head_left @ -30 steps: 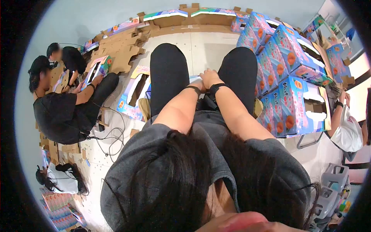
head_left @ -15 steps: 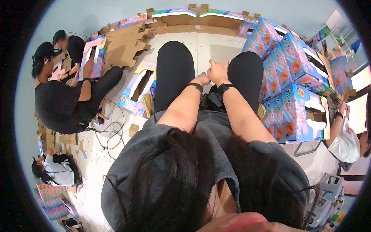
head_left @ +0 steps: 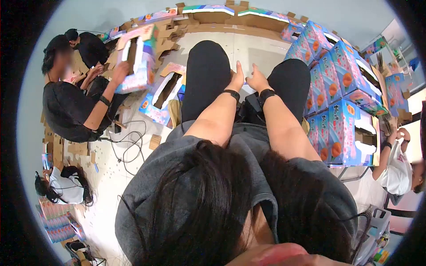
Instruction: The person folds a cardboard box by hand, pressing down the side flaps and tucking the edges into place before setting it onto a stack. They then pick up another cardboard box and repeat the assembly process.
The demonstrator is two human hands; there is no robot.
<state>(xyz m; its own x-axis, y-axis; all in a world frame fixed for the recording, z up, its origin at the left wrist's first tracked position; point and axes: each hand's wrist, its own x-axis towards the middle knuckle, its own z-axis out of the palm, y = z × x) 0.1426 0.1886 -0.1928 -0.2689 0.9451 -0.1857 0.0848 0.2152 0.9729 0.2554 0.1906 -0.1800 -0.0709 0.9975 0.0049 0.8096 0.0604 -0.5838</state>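
Observation:
My left hand (head_left: 237, 79) is held over my lap beside my left knee, one finger stretched upward and nothing in its grasp. Across a narrow gap, my right hand (head_left: 258, 80) has its fingers apart, also empty, near my right knee. A dark band circles each wrist. Below and between my forearms sits a black device (head_left: 248, 106), in front of my waist. Closest to my left leg, a printed carton (head_left: 153, 105) with a cut-out opening and white handle strip rests on the floor.
Stacked blue and pink peach-print cartons (head_left: 339, 133) rise on my right. At left, a seated co-worker (head_left: 71, 106) holds up a similar carton (head_left: 137, 66). Cables (head_left: 133, 150) lie on the floor; flattened cardboard (head_left: 166, 37) lines the back. Another person (head_left: 392, 164) is far right.
My hands, touching each other before, are now separated with fingers extended. The co-worker on the left has raised the carton and swung it to the right, toward me. The view shifted slightly.

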